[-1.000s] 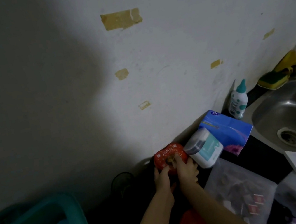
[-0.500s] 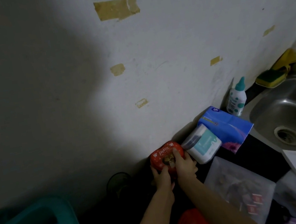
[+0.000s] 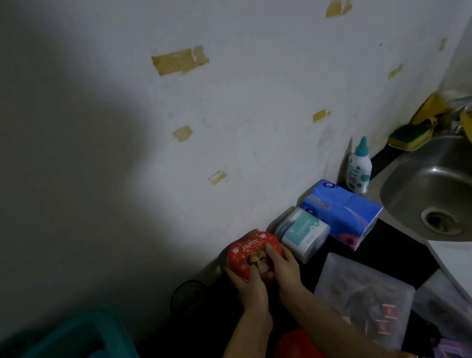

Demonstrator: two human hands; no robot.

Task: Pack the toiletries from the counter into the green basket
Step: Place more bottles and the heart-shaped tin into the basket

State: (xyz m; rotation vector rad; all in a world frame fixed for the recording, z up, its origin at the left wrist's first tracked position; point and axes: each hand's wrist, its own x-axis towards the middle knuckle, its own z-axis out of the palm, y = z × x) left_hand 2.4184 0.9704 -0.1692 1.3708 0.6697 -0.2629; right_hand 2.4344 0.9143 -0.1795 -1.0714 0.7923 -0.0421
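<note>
Red tin [image 3: 250,247] at the counter's [image 3: 391,247] back edge, tight to the wall, and both hands are clamped on it. The left hand [image 3: 250,288] cups its left side and the right hand [image 3: 286,270] lays its fingers over the front. Just right of the tin: one white pack [image 3: 302,233], one blue pack [image 3: 345,211], one bottle [image 3: 358,168] by the sink [image 3: 459,174]. Two clear bags [image 3: 364,291] lie nearer the front edge. One green basket [image 3: 76,331] sits well apart, far left.

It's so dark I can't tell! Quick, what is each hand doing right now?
Left hand: holding the red tin, fingers curled round its left side.
Right hand: holding the same red tin from the right.
</note>
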